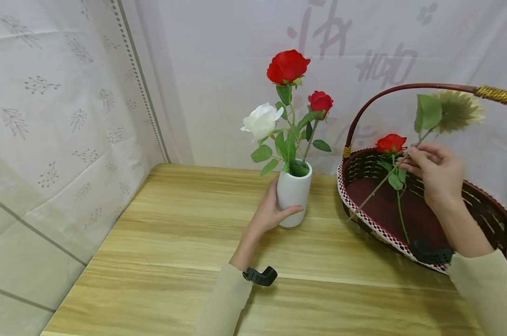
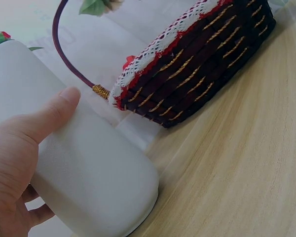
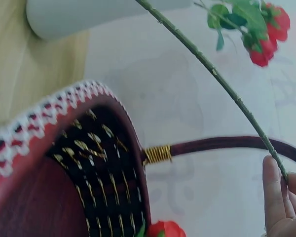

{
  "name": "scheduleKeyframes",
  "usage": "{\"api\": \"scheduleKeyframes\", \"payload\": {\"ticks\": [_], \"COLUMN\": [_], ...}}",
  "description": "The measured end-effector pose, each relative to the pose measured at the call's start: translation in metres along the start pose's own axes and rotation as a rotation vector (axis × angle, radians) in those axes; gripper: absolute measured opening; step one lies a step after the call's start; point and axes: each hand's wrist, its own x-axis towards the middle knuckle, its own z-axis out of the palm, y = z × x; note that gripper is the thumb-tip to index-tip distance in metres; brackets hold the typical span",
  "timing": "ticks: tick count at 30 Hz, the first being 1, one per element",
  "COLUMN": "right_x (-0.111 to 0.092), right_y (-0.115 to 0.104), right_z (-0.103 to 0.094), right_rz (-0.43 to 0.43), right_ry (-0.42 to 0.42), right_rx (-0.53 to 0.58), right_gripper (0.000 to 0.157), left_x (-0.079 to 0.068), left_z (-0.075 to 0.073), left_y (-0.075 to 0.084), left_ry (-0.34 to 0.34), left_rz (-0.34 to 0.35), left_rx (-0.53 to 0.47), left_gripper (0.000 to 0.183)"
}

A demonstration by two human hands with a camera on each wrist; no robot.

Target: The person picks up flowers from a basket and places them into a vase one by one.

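Observation:
My left hand point(image 1: 267, 212) grips the white vase point(image 1: 296, 193) low on its side, thumb across the front. The vase stands upright on the table and holds a large red rose point(image 1: 288, 67), a smaller red rose point(image 1: 320, 102) and a white rose point(image 1: 262, 122). Over the basket, my right hand point(image 1: 442, 175) pinches the stem of a pale yellow flower point(image 1: 456, 112), its head seen from behind. The long green stem point(image 3: 214, 74) slants down left towards the basket's near rim in the head view. Another red rose point(image 1: 391, 143) leans in the basket, below the pinching fingers.
The dark red woven basket point(image 2: 187, 74) with lace trim stands to the right of the vase, and its arched handle point(image 1: 398, 89) rises behind the right hand. A wooden table point(image 1: 173, 233) lies beneath. Patterned white cloth point(image 1: 203, 84) hangs behind and at the left.

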Motion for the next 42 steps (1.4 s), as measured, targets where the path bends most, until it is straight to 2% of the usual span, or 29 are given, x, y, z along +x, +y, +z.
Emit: {"api": "scheduleKeyframes", "payload": {"ticks": [12, 21, 27, 32, 42], "right_x": [-0.021, -0.031, -0.033, -0.029, -0.015], "right_y": [0.023, 0.034, 0.036, 0.031, 0.012], "right_z": [0.02, 0.031, 0.045, 0.059, 0.086], "right_rz": [-0.034, -0.064, -0.116, -0.148, -0.197], "right_ry": [-0.085, -0.127, -0.17, -0.18, -0.2], "right_rx": [-0.079, -0.221, -0.274, -0.267, -0.178], "right_gripper": [0.023, 0.033, 0.032, 0.027, 0.024], "left_x": [0.001, 0.002, 0.002, 0.001, 0.001], "left_z": [0.0, 0.001, 0.001, 0.0, 0.0], "left_y": [0.003, 0.003, 0.004, 0.004, 0.001], "left_ry": [-0.006, -0.011, -0.007, -0.006, -0.002], "left_rz": [-0.004, -0.009, -0.01, -0.013, -0.006], "left_rx": [0.009, 0.008, 0.003, 0.004, -0.003], "left_gripper": [0.097, 0.098, 0.098, 0.098, 0.098]}}
